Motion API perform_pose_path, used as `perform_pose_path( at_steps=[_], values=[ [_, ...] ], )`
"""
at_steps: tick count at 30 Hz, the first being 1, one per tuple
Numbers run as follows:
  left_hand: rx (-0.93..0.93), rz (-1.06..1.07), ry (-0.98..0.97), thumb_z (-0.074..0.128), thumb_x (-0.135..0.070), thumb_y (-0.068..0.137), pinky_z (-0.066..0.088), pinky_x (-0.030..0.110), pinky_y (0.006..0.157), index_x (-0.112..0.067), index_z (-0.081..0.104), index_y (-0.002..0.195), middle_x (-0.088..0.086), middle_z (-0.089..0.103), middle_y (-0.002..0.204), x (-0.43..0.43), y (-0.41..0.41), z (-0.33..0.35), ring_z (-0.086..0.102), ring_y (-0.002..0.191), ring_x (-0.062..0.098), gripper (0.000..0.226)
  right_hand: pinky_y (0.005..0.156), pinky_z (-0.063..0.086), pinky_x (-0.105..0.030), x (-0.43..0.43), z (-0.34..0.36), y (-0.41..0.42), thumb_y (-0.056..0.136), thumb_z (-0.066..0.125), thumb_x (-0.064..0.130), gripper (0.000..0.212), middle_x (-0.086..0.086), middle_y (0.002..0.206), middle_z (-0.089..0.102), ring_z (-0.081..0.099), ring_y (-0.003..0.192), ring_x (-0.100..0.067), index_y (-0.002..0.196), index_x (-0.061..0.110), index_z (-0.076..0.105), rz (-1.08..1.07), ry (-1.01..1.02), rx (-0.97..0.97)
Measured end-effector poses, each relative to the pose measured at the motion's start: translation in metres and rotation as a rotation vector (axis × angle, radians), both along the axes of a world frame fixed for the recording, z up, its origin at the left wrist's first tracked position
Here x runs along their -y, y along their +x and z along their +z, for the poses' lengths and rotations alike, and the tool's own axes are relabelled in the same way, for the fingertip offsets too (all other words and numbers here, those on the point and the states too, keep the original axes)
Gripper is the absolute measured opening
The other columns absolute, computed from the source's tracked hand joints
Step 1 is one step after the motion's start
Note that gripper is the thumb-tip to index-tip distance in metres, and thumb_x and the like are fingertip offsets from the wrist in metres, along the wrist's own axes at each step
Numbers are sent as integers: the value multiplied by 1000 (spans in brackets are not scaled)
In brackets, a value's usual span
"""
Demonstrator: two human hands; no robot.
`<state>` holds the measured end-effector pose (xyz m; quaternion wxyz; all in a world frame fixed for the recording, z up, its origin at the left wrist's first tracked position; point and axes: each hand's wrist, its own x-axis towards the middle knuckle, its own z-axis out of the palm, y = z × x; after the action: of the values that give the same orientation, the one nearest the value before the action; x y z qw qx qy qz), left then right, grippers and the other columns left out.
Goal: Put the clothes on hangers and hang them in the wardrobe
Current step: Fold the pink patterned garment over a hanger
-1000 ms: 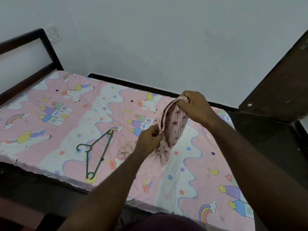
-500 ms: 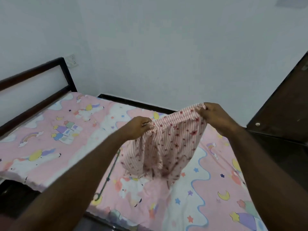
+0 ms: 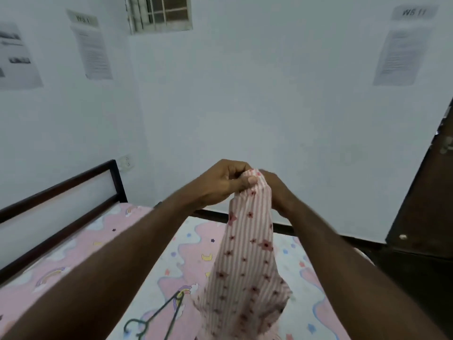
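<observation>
A pink striped garment (image 3: pixel 247 261) with small red stars hangs in the air above the bed. My left hand (image 3: pixel 220 182) pinches its top edge, thumb pressed on the cloth. My right hand (image 3: pixel 277 190) grips the same top edge from behind, mostly hidden by the fabric. Both hands are close together at chest height. A dark green hanger (image 3: pixel 157 317) lies flat on the bed sheet below my left forearm, partly cut off by the frame's bottom edge.
The bed (image 3: pixel 73 253) has a pink unicorn-print sheet and a dark headboard frame (image 3: pixel 61 190) on the left. A dark wooden door (image 3: pixel 426 197) stands at the right. White walls carry paper notices (image 3: pixel 402 50) and a small barred window (image 3: pixel 161 13).
My hands rose and came together, gathering the garment's top edge that was spread wide half a second ago. The view tilted up toward the wall.
</observation>
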<state>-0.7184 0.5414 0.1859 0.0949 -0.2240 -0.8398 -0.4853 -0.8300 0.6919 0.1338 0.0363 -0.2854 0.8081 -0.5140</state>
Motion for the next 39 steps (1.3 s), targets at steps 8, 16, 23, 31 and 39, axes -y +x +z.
perform_pose_path(
  at_steps=[8,16,23,31,39],
  values=[
    [-162,258,-117,59,-26,96,40,17,66,-15,65,84,-10,61,73,0,-6,-55,54,68,-2,17,72,55,-28,-32,-22,73,79,79,35,43,5,101,71,69,89,-9,116,25,59,127,-161,88],
    [74,143,-172,78,-35,78,51,33,80,-34,47,128,-3,69,102,22,22,-128,64,89,10,59,76,52,-36,-40,-50,64,89,67,6,10,-6,90,73,66,80,-15,96,12,69,27,-181,89],
    [180,335,9,72,-12,78,52,33,64,-17,63,88,0,61,76,47,38,-167,56,68,13,15,73,51,-27,-58,-61,65,90,66,3,10,2,85,71,66,77,-9,97,10,65,20,-176,147],
    [79,379,-65,73,-17,72,47,25,61,-28,68,81,7,68,76,44,29,-138,60,64,27,15,67,49,-41,-87,-58,68,86,66,-2,53,3,78,64,60,68,-28,122,34,51,99,54,24],
    [-8,247,-185,66,-13,89,42,11,59,-17,64,92,-4,63,81,36,33,-120,54,67,9,5,66,45,-30,-104,-43,69,85,68,8,39,7,86,63,55,72,-14,89,43,54,98,399,-264]
  ],
)
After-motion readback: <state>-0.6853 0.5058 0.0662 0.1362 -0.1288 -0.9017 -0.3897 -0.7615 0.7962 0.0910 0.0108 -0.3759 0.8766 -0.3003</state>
